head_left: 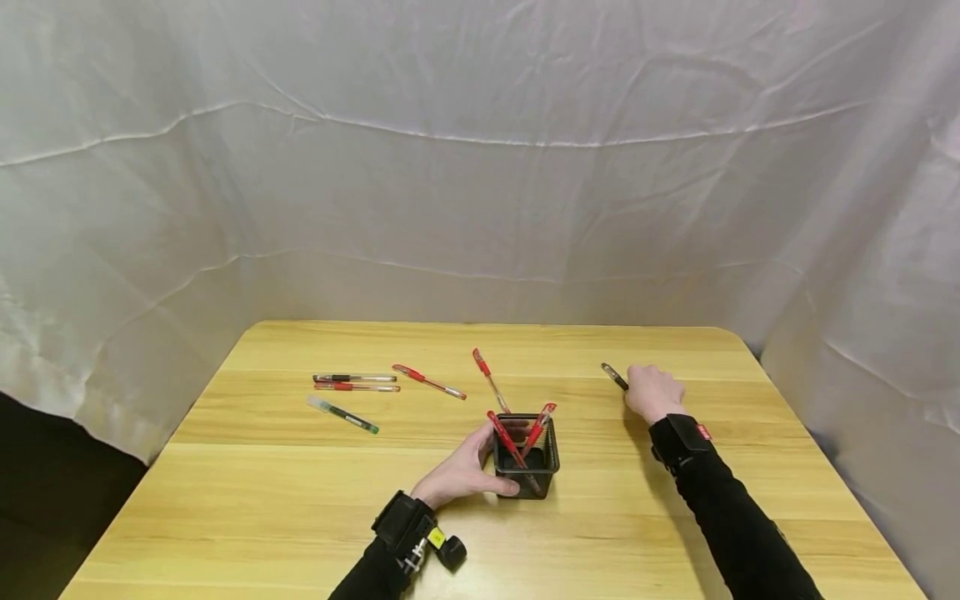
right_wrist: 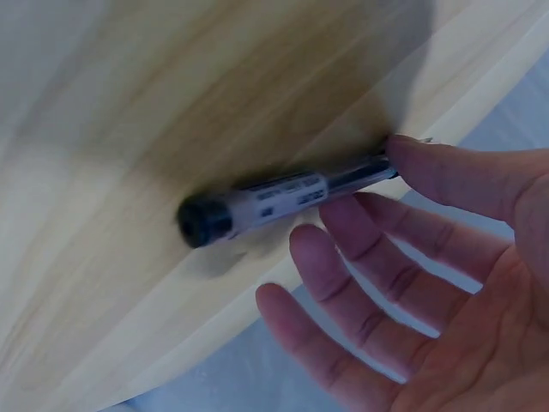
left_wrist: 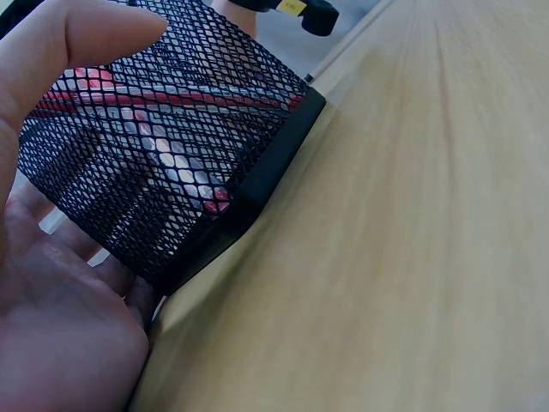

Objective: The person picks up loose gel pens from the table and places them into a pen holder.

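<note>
Head view, left pens: a black pen (head_left: pixel 355 378) and a red pen (head_left: pixel 358 387) side by side; green pen (head_left: pixel 342 414) slanted nearer the person.
Mid-table: diagonal red pen (head_left: pixel 429 382), apart from the pair.
Behind holder: loose red pen (head_left: pixel 491 380), lower end running up to the far rim; cannot tell if touching.
Left hand: curled round mesh holder (head_left: pixel 546 482), thumb on near side, covering part of its left wall (head_left: pixel 465 471).
Holder: upright on wooden table (head_left: pixel 225 500), near edge side of centre, between the hands; two red-capped pens (head_left: pixel 536 433) lean inside, crossing.
Right hand: thumb and fingertips pinch one end of dark-ended pen (right_wrist: pixel 283 202), other fingers spread (head_left: pixel 656 392).
Dark-ended pen: right of holder, well apart; head view partly blocked by hand; table contact unclear.
Backdrop: grey curtain (head_left: pixel 480 208).
</note>
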`<state>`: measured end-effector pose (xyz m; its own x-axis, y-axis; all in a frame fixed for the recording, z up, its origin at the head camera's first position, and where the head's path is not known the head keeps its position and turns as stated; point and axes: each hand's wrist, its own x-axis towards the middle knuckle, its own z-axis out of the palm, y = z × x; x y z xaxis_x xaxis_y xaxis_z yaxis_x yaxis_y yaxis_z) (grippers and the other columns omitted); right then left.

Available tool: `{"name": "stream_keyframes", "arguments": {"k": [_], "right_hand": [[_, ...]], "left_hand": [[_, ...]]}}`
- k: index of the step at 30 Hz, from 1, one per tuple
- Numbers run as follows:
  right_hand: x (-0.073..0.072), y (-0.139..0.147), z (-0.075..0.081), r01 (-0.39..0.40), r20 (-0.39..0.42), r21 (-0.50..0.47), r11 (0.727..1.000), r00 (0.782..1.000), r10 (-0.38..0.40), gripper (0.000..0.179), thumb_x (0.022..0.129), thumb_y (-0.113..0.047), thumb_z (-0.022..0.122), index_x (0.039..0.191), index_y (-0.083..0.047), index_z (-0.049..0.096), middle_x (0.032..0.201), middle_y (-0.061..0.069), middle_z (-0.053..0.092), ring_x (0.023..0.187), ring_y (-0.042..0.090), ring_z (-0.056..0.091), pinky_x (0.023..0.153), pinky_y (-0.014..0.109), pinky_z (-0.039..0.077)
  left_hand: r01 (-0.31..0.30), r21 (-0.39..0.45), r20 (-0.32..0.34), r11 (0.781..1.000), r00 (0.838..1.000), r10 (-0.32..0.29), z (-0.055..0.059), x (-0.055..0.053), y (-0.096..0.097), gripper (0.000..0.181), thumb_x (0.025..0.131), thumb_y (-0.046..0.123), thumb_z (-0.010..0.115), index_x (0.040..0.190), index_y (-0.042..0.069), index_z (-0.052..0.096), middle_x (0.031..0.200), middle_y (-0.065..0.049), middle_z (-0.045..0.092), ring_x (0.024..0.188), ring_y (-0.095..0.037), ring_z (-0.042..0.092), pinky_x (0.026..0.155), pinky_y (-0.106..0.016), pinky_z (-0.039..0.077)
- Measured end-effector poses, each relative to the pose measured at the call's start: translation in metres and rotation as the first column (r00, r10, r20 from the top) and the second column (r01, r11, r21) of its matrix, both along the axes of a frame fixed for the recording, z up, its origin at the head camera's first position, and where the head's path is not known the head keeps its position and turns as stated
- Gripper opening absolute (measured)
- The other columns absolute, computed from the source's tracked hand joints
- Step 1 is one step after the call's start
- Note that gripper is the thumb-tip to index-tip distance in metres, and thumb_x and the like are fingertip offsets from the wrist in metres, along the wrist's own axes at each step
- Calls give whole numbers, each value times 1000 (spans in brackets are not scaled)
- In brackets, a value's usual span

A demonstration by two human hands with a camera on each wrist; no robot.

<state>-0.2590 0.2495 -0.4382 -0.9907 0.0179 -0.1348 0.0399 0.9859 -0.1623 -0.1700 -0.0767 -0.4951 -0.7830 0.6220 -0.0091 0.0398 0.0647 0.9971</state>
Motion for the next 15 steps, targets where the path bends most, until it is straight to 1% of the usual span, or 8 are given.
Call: {"name": "stream_keyframes", "arguments": {"k": [2, 8, 12, 15], "right_hand": [[-2, -1, 1, -7, 6, 3, 1000, 1000, 7, 10, 90, -3, 54, 80, -3, 54, 89, 22, 63, 80, 40, 60, 62, 54, 48], [-5, -3, 0, -40, -35, 24, 999, 999, 41, 11, 87, -3, 56, 78, -4, 52, 90, 23, 64, 85, 45, 64, 61, 55, 50], [-2, -1, -1, -50, -42, 8, 999, 998, 51, 11, 83, -4, 58, 76, -5, 50, 87, 21, 62, 81, 42, 62, 61, 54, 49], [2, 0, 0, -61, -28, 1, 998, 998, 61, 10, 82, -4, 57, 77, -5, 49, 84, 19, 59, 76, 37, 58, 59, 50, 47]], "left_hand": [[0, 0, -5, 1000, 1000, 0, 0, 0, 0, 87, 77, 10, 83, 152, 18, 39, 162, -6, 37, 155, -30, 26, 127, -56, 17], [-1, 2, -13, 1000, 1000, 1, 1, 0, 0, 86, 77, 11, 83, 151, 17, 39, 161, -6, 40, 154, -29, 28, 127, -54, 17], [0, -3, -19, 1000, 1000, -1, 0, -1, 0, 87, 77, 11, 83, 151, 17, 39, 161, -6, 40, 154, -30, 28, 127, -54, 18], [-3, -5, -18, 1000, 1000, 3, 0, 0, 0, 87, 77, 11, 83, 152, 17, 39, 161, -7, 39, 154, -31, 27, 127, -55, 17]]}}
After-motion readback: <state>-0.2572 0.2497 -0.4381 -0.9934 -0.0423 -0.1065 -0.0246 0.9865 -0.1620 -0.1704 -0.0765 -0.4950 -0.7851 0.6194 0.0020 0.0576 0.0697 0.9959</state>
